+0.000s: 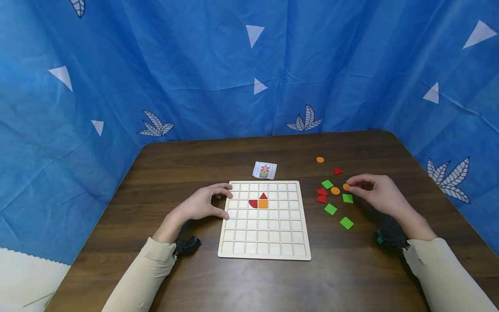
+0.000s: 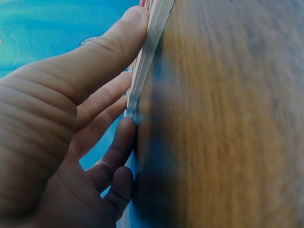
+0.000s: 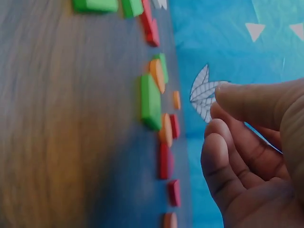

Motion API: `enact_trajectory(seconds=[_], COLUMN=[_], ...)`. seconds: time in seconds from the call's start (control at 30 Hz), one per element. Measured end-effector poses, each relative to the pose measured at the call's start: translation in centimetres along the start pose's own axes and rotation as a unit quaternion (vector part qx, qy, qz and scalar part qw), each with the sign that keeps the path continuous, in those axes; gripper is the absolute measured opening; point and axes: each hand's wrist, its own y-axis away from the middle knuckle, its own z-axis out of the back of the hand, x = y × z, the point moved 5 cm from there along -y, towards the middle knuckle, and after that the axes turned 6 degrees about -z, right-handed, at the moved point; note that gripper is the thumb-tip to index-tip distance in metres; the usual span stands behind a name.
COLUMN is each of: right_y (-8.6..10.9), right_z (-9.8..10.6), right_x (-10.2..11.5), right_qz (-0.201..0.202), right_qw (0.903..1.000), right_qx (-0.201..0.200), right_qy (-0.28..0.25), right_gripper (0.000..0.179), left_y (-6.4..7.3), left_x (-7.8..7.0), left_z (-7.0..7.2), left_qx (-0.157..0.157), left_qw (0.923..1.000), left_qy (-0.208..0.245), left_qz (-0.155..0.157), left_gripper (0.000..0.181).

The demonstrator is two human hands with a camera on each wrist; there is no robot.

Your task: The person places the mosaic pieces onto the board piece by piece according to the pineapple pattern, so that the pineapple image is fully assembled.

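My left hand [image 1: 204,201] rests at the left edge of a pale wooden grid board [image 1: 241,248], thumb and fingers spread along it. In the left wrist view, the thumb [image 2: 102,57] touches the board's side [image 2: 151,47]. On the board lie a red triangle [image 1: 263,196], a red quarter-circle [image 1: 253,203] and an orange square [image 1: 263,204]. My right hand [image 1: 376,190] hovers over loose pieces, its fingertips near an orange disc [image 1: 346,187]. In the right wrist view, the hand [image 3: 256,147] has bent fingers with nothing between them, and the disc [image 3: 166,130] lies on the table.
Several green squares [image 1: 346,223], red pieces [image 1: 321,199] and orange discs [image 1: 335,190] lie right of the board; the right wrist view shows more beyond the hand. A picture card [image 1: 264,170] lies behind the board. A blue curtain [image 1: 218,99] hangs behind the brown table [image 1: 187,164].
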Motion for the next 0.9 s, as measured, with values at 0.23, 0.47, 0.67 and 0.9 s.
enact_trajectory(seconds=[0.23,0.47,0.67,0.9], right_y=[-0.3,-0.7,-0.9,-0.7], right_z=[-0.2,-0.9,-1.3,-1.2], right_x=[-1.3,-2.0,-2.3,-2.2], right_qz=[-0.034,-0.052,-0.070,-0.068], right_qw=[0.9982,0.9973,0.9959,0.9955], right_qx=[-0.035,-0.010,0.007,0.005], right_qy=[0.033,0.051,0.057,0.066], right_gripper=[0.023,0.030,0.031,0.029], left_y=[-0.1,-0.1,-0.1,0.0], left_x=[-0.1,0.0,0.1,0.1], left_z=[0.0,0.0,0.0,0.0], left_qx=[0.001,0.002,0.001,0.001], left_qw=[1.0000,1.0000,1.0000,0.9999], left_qy=[-0.003,-0.002,-0.005,-0.012], left_qz=[-0.002,-0.001,0.003,0.001], left_gripper=[0.052,0.052,0.053,0.053])
